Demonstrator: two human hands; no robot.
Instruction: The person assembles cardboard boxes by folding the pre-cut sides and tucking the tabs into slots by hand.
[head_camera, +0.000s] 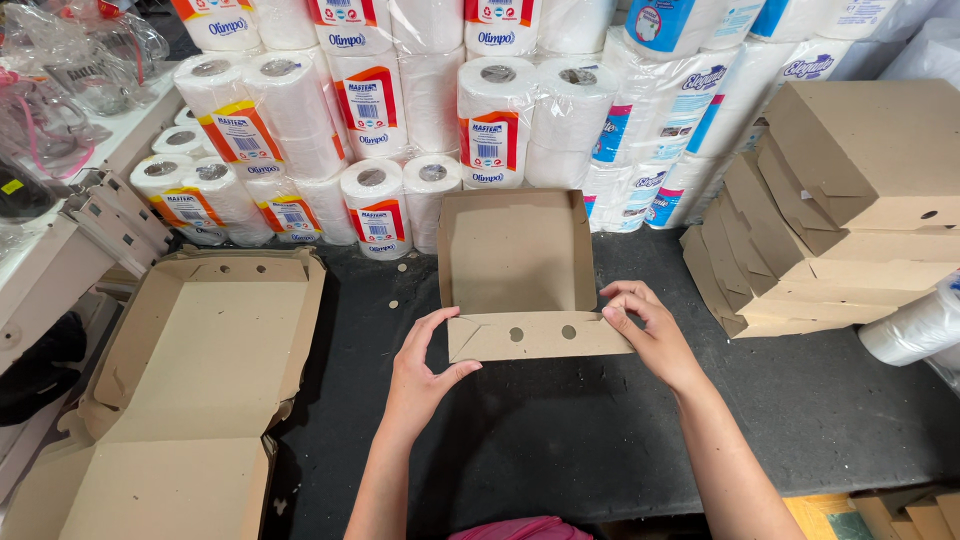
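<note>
While my left hand (420, 375) pinches the left end of the front flap and my right hand (645, 330) grips the right end, I've got this small brown cardboard box (518, 260) sitting half-folded on the dark grey table (560, 440). Both hands are clamped on that flap, well apart from each other, one at each corner. The flap has two round holes in it and stands up toward me, with the lid tipped open behind it. Off to my left lies a bigger flat unfolded cardboard box (200, 370), opened out. On my right is a leaning stack of folded cardboard boxes (840, 210). Behind everything, wrapped packs of white toilet paper rolls (430, 90) are piled up along the back.
</note>
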